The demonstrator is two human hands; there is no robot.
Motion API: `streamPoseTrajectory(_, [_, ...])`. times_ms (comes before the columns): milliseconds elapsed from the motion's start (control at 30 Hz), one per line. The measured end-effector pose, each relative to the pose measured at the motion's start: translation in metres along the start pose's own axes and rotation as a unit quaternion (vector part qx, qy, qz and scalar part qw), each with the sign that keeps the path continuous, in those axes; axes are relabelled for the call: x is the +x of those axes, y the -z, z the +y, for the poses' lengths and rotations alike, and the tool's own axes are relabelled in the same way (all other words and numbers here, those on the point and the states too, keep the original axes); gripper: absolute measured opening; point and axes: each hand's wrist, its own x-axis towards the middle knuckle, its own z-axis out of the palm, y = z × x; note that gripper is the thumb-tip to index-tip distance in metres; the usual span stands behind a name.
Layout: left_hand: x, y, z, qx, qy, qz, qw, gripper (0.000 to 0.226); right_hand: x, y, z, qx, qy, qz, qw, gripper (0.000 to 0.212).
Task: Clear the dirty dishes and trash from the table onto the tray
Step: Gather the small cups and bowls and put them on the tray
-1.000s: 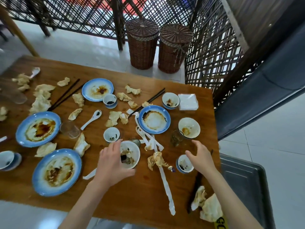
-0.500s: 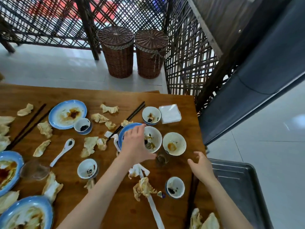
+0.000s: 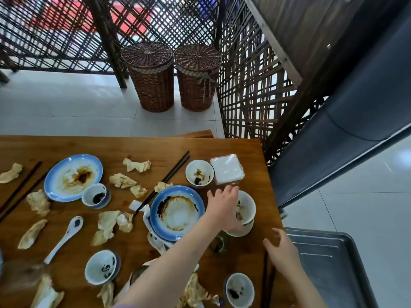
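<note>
No brand, label or writing can be read on anything here. My left hand [image 3: 224, 207] covers much of a white bowl [image 3: 246, 210] near the right edge of the tabletop [image 3: 200, 145]; it sits nested in a second bowl [image 3: 241, 232], of which only the lower rim shows. My left fingers [image 3: 231, 190] curl over the upper bowl's near side and grip it. My left forearm hides the ground between the blue-rimmed plate [image 3: 176, 212] and a small glass [image 3: 219, 243], which is dim and hard to make out. My right hand [image 3: 281, 252] hovers at the tabletop's edge, fingers loosely spread and holding nothing, just beside the grey metal tray [image 3: 333, 263], which is cut off at the bottom of the view. Dark chopsticks [image 3: 265, 278] lie partly under my right wrist. A sauce bowl [image 3: 240, 290] sits near the bottom edge. Crumpled napkins [image 3: 136, 165], a white spoon [image 3: 66, 234], another stained plate [image 3: 73, 176] and a wrapped pack of napkins [image 3: 226, 168] lie across the wood.
</note>
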Motion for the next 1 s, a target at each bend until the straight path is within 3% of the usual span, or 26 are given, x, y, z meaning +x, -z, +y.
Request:
streamPoseTrajectory(433, [0.007,-0.021,-0.012,-0.008,-0.029,-0.072,0.997,0.125,0.013,-0.001,-0.016,0.047,-0.005,-0.012,0.999,0.037])
streamPoseTrajectory(533, [0.004,-0.019,-0.02,-0.137,0.032,-0.115,0.983,0.126,0.018,-0.004,-0.021,0.071,-0.013,-0.023,0.997,0.037])
streamPoseTrajectory(600, [0.002,-0.013,-0.028,-0.282,0.11,-0.141,0.943,0.109,0.02,-0.006,-0.025,0.095,-0.035,-0.041,0.994,0.04])
streamPoseTrajectory(700, [0.001,-0.005,-0.041,-0.433,0.234,-0.133,0.86,0.05,0.021,-0.007,-0.033,0.154,-0.085,-0.069,0.982,0.044])
streamPoseTrajectory(733, [0.0,-0.002,-0.044,-0.476,0.268,-0.143,0.825,0.04,0.021,-0.007,-0.036,0.176,-0.099,-0.081,0.976,0.043])
streamPoseTrajectory(867, [-0.008,0.0,-0.057,-0.594,0.299,-0.197,0.72,0.038,0.02,-0.004,-0.043,0.29,-0.147,-0.128,0.937,0.04])
streamPoseTrajectory(933, [-0.011,0.001,-0.059,-0.623,0.306,-0.207,0.689,0.041,0.019,-0.003,-0.045,0.34,-0.164,-0.151,0.914,0.04])
streamPoseTrajectory(1000, [-0.013,0.003,-0.059,-0.633,0.304,-0.212,0.679,0.043,0.02,-0.003,-0.044,0.382,-0.175,-0.165,0.892,0.041])
